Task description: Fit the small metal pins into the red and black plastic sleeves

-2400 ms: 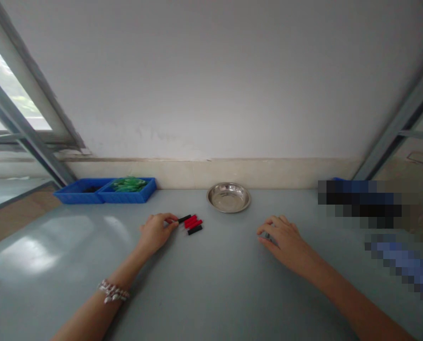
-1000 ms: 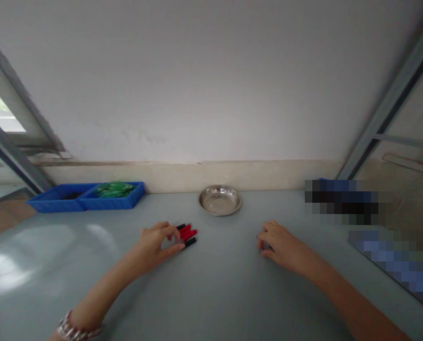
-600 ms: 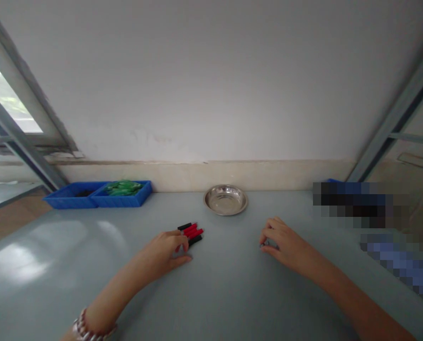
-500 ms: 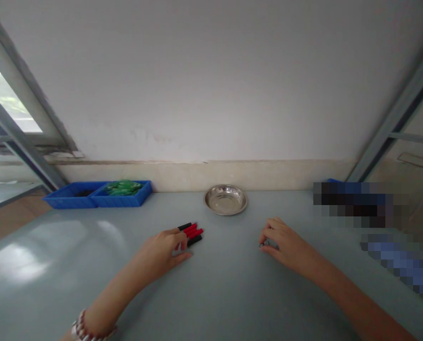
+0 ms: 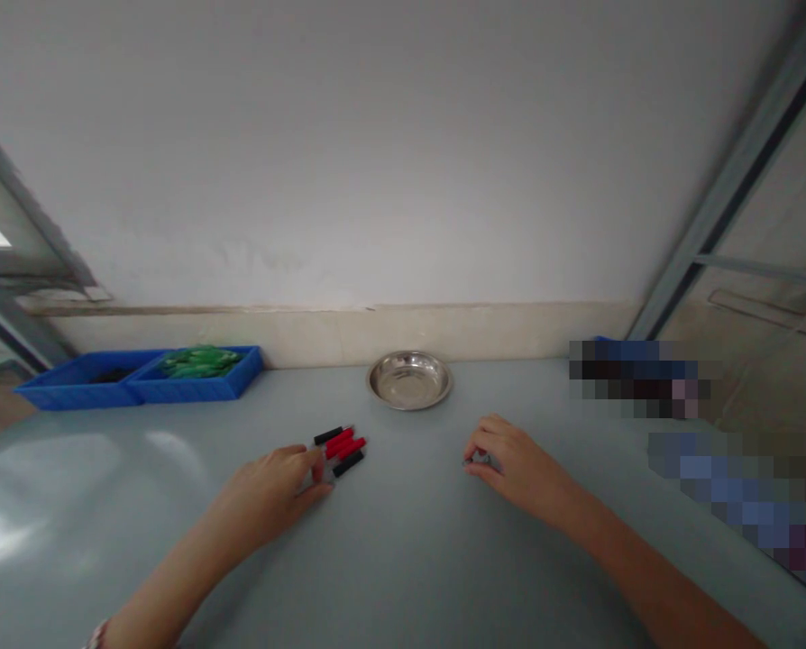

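Several red and black pens or pen caps [image 5: 344, 444] lie side by side on the grey table, left of the middle. My left hand [image 5: 288, 482] rests at their near left ends, thumb and fingers apart. Whether its fingertips touch them I cannot tell. To the right, my right hand [image 5: 501, 455] is low over the table with thumb and fingers closed around small greyish pieces [image 5: 479, 460], mostly hidden by the fingers. Beyond and between both hands stands a round, shallow steel dish [image 5: 409, 380], with nothing visible inside.
Two joined blue trays [image 5: 193, 389] stand at the back left; one holds green items [image 5: 201, 361], the other something dark. A wall [image 5: 389, 180] closes off the back. Metal frame posts [image 5: 700, 234] rise at both sides. Blurred patches cover the right side.
The view has turned a little to the right, so everything appears shifted left. My left hand has drawn slightly back from the pens. My right hand keeps its closed grip.
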{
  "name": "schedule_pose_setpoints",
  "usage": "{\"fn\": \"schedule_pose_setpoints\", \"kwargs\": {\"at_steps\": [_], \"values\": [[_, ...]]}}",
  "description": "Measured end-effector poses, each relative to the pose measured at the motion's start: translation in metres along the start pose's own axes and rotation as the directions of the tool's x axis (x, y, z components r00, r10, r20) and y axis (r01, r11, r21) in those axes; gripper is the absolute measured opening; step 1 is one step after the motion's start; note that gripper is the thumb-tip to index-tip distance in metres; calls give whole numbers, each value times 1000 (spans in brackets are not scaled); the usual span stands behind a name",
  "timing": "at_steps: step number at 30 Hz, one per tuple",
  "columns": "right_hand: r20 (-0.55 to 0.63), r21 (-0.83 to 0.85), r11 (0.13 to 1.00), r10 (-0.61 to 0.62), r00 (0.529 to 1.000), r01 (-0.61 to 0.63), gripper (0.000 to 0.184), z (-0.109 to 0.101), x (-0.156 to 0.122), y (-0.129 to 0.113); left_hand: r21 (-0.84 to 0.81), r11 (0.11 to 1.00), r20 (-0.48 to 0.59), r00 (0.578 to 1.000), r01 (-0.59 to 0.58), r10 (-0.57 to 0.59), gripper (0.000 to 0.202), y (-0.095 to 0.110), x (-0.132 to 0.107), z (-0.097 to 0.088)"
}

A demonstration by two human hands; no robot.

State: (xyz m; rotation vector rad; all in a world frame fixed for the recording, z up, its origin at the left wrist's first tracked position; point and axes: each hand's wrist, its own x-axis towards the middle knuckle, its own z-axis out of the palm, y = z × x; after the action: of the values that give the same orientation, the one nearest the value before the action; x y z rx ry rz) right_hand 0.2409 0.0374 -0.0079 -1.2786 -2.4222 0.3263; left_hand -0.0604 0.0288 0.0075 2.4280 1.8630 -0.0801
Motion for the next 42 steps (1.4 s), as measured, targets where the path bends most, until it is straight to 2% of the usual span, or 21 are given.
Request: {"fn": "schedule_pose_setpoints", "kwargs": {"at_steps": [4,9,13,16,18,20,23,25,28,33,42], "values": [[-10,37,999,-19,1000,20,4,2,1,-2,33,999,13,1000,0,0,24,6,0,0],[-30,53,998,-43,999,45,3,4,1,-4,35,999,-21,999,-33,34,27,6,1,7],[-72,112,992,-41,997,49,2,7,2,-6,19,992,-29,992,-122,122,26,10,1,6],[-114,283,959,29,993,4,2,10,2,-9,-50,972,-69,972,-230,226,27,21,-3,-1],[-100,441,895,121,988,-65,5,14,3,-11,-103,950,-108,953,-295,284,28,32,-7,-5],[-51,600,790,193,980,-124,10,19,3,-13,-153,923,-129,933,-353,335,28,42,-12,-8],[10,765,627,215,977,-146,15,29,4,-15,-204,891,-130,913,-406,387,27,54,-18,-8],[28,815,562,208,978,-143,16,33,4,-16,-214,882,-120,907,-421,404,26,58,-20,-8],[33,841,524,203,979,-137,17,35,4,-19,-205,880,-98,904,-428,417,25,60,-21,-6],[37,827,544,193,980,-138,15,35,2,-25,-208,879,-75,903,-429,423,25,62,-21,-6],[53,841,518,207,977,-156,13,38,2,-28,-217,869,-55,895,-444,443,26,63,-20,-5]]}}
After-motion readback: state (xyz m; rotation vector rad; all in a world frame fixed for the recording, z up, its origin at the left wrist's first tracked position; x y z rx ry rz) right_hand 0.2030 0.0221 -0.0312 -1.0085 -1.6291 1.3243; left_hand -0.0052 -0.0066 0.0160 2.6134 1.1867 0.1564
